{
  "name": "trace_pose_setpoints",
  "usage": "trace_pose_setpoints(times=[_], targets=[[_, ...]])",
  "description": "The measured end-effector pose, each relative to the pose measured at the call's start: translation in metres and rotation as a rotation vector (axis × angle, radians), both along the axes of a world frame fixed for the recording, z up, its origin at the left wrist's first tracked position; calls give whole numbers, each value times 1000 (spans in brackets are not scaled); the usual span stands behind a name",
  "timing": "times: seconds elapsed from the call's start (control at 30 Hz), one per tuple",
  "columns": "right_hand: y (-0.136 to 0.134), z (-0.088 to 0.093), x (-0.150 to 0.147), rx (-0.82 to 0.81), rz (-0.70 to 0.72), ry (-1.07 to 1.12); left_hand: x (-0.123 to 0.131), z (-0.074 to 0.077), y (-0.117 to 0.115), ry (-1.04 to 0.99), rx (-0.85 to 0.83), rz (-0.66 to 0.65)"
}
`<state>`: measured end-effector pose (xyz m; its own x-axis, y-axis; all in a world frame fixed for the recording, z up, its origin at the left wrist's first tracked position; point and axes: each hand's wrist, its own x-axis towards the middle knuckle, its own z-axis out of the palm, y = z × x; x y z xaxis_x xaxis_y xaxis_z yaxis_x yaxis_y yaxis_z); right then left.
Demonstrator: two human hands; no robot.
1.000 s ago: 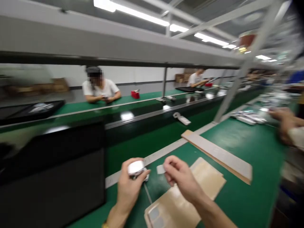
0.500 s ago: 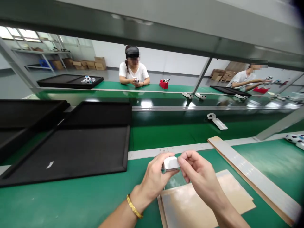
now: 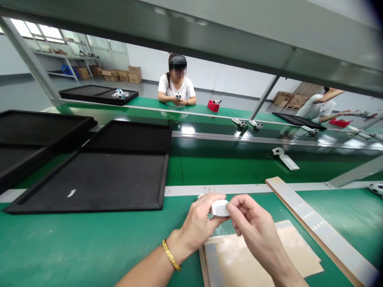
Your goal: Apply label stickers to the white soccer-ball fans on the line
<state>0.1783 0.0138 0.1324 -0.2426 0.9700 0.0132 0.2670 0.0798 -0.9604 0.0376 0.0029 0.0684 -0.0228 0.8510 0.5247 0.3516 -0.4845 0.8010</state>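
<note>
My left hand (image 3: pixel 200 223), with a gold bracelet on the wrist, is closed round a small white plastic part (image 3: pixel 220 208) held just above the green table. My right hand (image 3: pixel 249 225) pinches the right end of the same white part with thumb and forefinger. Both hands hover over a tan paper sheet (image 3: pixel 299 249) lying on the table. Most of the part is hidden by my fingers.
Empty black trays (image 3: pixel 98 179) lie to the left. A long white-faced strip (image 3: pixel 314 223) lies at the right. A white stick with a football-patterned ball (image 3: pixel 284 157) rides the green conveyor belt. Two other people sit across the line, beside a red box (image 3: pixel 213 106).
The view swung left from a blur and steadied. My right hand, which held a small sticker apart, has come together with the left hand on the white part.
</note>
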Motion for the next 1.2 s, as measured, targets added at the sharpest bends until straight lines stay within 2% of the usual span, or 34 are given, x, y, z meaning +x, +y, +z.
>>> trace_pose_setpoints(times=[0.13,0.63,1.2], targets=[[-1,0,2,-40,4,-29,1,0,-1,1,21,-7],[-3,-1,1,-25,-14,-25,1,-4,0,17,83,-16],[-2,-4,3,-25,-9,-31,2,-2,0,4,71,-22]])
